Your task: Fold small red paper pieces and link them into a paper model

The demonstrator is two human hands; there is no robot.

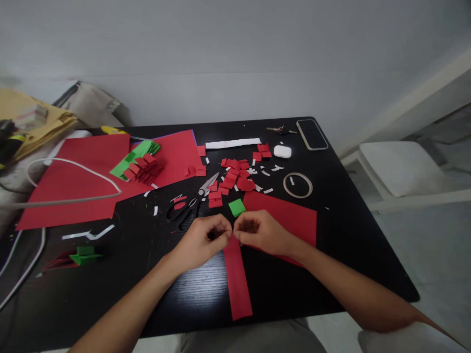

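My left hand [207,239] and my right hand [262,231] meet at the far end of a long red paper strip [238,284]. Both pinch that end between thumb and fingers, and the fingertips hide it. The strip's other end lies toward the table's front edge. Just beyond my fingers sits a small green paper square [237,208]. Under my right hand and forearm lies a red paper sheet [290,215]. Black-handled scissors [193,202] rest with blades partly spread, to the left of and beyond my left hand.
Cut red paper pieces [233,176] and white scraps lie mid-table. Farther back are a white strip [232,143], a white case [282,151], keys [281,130] and a phone [312,135]. A tape roll [311,186] lies right; red sheets [81,181] and a white cable [91,169] left.
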